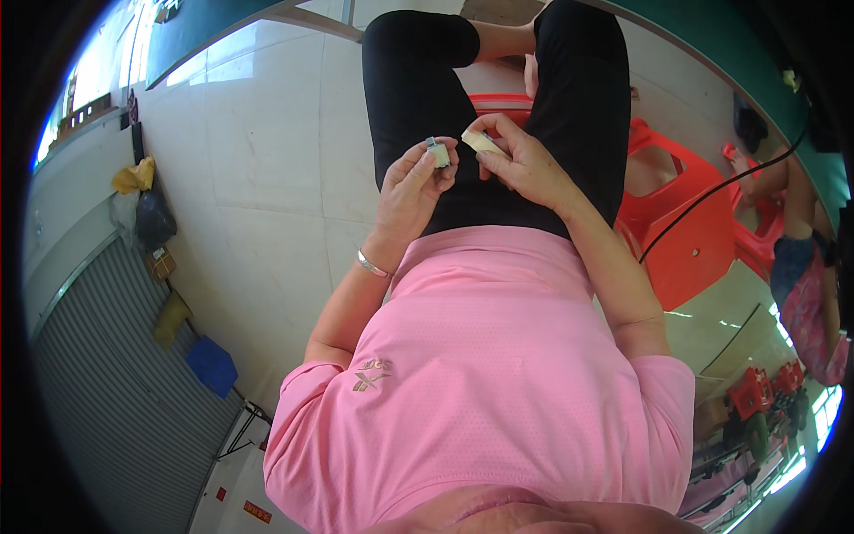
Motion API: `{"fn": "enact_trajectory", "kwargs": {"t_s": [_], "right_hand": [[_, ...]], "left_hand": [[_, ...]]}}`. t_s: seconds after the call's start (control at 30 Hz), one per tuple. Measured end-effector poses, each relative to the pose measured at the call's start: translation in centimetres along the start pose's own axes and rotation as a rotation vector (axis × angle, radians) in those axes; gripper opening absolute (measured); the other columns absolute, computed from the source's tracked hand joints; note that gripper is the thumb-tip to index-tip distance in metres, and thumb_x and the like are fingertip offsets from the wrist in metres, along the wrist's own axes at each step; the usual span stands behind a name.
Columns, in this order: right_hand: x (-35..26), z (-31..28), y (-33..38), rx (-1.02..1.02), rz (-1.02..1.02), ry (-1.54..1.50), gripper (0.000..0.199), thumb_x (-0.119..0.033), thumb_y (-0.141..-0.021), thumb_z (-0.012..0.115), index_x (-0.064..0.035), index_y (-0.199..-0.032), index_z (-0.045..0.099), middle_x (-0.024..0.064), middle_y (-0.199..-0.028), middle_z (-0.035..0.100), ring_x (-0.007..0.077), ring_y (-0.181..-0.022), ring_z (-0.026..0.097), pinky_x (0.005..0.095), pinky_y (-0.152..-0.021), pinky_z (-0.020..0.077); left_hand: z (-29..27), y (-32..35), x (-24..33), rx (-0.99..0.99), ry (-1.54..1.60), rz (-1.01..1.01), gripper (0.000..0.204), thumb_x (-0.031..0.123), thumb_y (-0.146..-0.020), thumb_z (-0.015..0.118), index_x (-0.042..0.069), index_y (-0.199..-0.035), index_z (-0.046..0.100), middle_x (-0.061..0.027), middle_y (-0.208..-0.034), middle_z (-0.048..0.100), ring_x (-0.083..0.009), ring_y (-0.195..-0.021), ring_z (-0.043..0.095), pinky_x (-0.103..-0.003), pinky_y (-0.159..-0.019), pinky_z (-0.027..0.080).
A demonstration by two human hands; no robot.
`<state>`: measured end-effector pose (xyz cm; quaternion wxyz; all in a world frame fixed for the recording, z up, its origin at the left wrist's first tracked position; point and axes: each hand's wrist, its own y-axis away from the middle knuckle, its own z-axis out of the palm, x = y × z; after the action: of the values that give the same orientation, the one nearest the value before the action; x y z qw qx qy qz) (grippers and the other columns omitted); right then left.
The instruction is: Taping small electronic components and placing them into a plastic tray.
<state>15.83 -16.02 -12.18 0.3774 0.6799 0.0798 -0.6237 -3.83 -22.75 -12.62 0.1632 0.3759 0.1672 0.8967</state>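
Above my lap, my left hand [407, 189] pinches a small pale green block [439, 155] with a grey metal-looking bit at its top, between thumb and fingers. Just to its right, my right hand [534, 174] is closed on a small cream-coloured block [481, 142], whose far end sticks out past the fingertips toward the left hand. The two pieces are apart, with a narrow gap between them. Their exact kind is too small to make out. Fingers cover part of each one.
Red plastic stools [685, 254] stand at my right, with a black cable [712, 191] hanging across them. Another person [794, 258] sits farther right. A green tabletop [703, 58] edges the far side. Bags, one black [157, 219], lie along the left wall near a grey shutter [124, 392].
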Motion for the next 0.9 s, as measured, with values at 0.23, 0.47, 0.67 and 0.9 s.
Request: {"fn": "enact_trajectory", "kwargs": {"t_s": [0.23, 0.47, 0.67, 0.9], "right_hand": [[1.3, 0.0, -0.1, 0.043, -0.054, 0.021, 0.034, -0.013, -0.094, 0.054, -0.0121, -0.127, 0.043, 0.0011, -0.074, 0.06, 0.005, -0.055, 0.047, 0.0198, -0.052, 0.0382], [-0.3, -0.7, -0.2, -0.009, 0.004, -0.141, 0.036, -0.008, -0.09, 0.056, -0.0091, -0.124, 0.044, 0.0054, -0.075, 0.064, 0.0112, -0.057, 0.055, 0.0243, -0.054, 0.0449], [0.7, -1.1, 0.5, -0.068, 0.023, -0.152, 0.085, -0.005, -0.09, 0.055, -0.0186, -0.153, 0.0, 0.0107, -0.079, 0.066, 0.0092, -0.05, 0.052, 0.0206, -0.047, 0.0421], [-4.6, -4.1, -0.6, -0.069, -0.193, -0.29, 0.083, 0.0, -0.088, 0.054, -0.0174, -0.152, 0.004, 0.0146, -0.076, 0.064, 0.0102, -0.047, 0.05, 0.0212, -0.045, 0.0399]], "left_hand": [[0.5, -0.3, -0.9, 0.111, -0.139, -0.041, 0.022, 0.019, -0.1, 0.049, 0.0, -0.108, 0.057, -0.0029, -0.089, 0.054, -0.0101, -0.076, 0.046, -0.022, -0.064, 0.037], [1.6, -0.2, 0.2, 0.162, -0.231, -0.026, 0.018, 0.019, -0.1, 0.049, 0.003, -0.099, 0.057, 0.0001, -0.078, 0.049, -0.0076, -0.065, 0.043, -0.021, -0.057, 0.034], [2.4, -0.1, 0.3, 0.047, -0.346, -0.026, 0.019, 0.021, -0.1, 0.051, 0.003, -0.096, 0.057, 0.0031, -0.07, 0.048, -0.0042, -0.059, 0.042, -0.019, -0.054, 0.034], [4.7, -0.9, 8.7, -0.003, -0.445, 0.391, 0.015, 0.015, -0.099, 0.052, 0.001, -0.095, 0.057, 0.0034, -0.071, 0.048, -0.0036, -0.061, 0.042, -0.018, -0.055, 0.036]]}}
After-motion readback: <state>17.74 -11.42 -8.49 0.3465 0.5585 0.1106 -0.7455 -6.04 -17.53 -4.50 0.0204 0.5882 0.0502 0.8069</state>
